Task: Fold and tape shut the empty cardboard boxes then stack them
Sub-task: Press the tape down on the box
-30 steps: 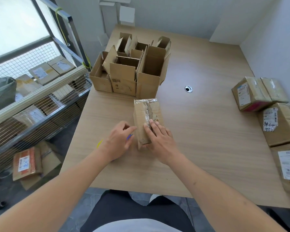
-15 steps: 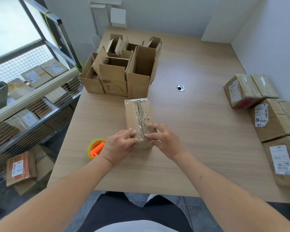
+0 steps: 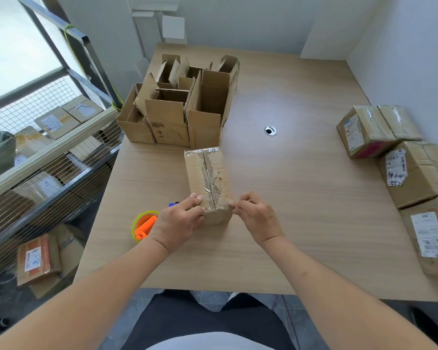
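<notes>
Head view: both hands' fingers (image 3: pixel 196 201) pinch the taped box's (image 3: pixel 208 178) near edge, bare table (image 3: pixel 301 198) rightward.

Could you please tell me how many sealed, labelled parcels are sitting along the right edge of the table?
3. The far parcel is nearest the wall corner, the middle parcel sits just in front of it, and the near parcel is cut off by the frame edge, so more may be hidden.

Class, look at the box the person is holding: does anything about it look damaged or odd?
Yes. The box top is scuffed: its paper skin is torn away along the centre seam, baring the ribbed corrugation, with small gouges right of the seam. Old clear tape wrinkles across it. Both hands, left and right, pinch its near end.
</notes>
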